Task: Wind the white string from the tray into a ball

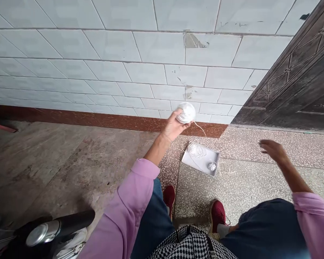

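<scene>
Above the speckled floor (243, 194), in front of the tiled wall (151, 77), the left hand (175, 126) holds up a ball of white cord (187, 112), its fingers curled round the near side. A single strand (200, 128) hangs from the ball toward the shallow white tray (190, 162); it thins out of sight before I can tell what it joins. The right hand (272, 151) is well apart, out to the right, its fingers loosely bent with nothing visible in them. On the floor, the tray carries a loose coil of cord (196, 150) at its far left and a small white bundle (212, 166) at its near right corner. For good handling, I would keep the left grip firm but not squeezing, so the windings stay round, and have the free right hand guide the strand under light, even tension. The coil looks prone to tangling, and the stray loops (184, 146) over the tray's rim could snag, so a slow, steady pull seems wise.
</scene>
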`<act>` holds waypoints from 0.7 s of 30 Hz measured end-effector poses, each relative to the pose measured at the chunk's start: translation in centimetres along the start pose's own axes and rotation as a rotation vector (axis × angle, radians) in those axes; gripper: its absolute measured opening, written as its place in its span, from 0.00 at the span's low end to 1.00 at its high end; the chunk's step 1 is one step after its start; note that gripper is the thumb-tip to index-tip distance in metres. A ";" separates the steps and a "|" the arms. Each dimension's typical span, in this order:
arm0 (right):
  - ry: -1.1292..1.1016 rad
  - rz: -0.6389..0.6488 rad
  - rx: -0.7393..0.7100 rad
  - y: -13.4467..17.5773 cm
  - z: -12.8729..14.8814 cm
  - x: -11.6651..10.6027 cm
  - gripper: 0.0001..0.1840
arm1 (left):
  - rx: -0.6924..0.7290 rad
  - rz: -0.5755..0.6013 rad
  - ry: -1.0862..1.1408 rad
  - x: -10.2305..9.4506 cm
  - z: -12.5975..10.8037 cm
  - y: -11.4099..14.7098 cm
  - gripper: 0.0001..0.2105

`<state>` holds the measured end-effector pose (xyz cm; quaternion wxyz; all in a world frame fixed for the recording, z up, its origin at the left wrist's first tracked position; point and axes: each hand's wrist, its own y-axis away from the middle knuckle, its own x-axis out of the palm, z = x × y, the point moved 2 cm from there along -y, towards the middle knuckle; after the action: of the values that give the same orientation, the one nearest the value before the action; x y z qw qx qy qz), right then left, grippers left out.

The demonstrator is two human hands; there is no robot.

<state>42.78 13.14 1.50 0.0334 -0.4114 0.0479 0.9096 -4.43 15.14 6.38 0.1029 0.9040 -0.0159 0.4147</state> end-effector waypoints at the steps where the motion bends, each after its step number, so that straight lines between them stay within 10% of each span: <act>1: -0.133 0.033 0.000 -0.7 2.4 1.7 0.13 | -0.031 0.034 -0.021 1.0 1.2 -0.2 0.30; 8: -0.760 0.393 -0.272 0.9 16.6 11.3 0.24 | -0.119 0.168 -0.100 4.2 6.1 -1.4 0.31; 21: -0.583 0.308 -0.308 2.7 12.3 8.7 0.27 | -0.134 0.229 -0.146 4.6 7.9 -3.1 0.36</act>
<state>27.59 12.05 3.16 -0.1543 -0.1231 -0.0400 0.9795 4.81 16.83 4.29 0.1136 0.9150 -0.1540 0.3551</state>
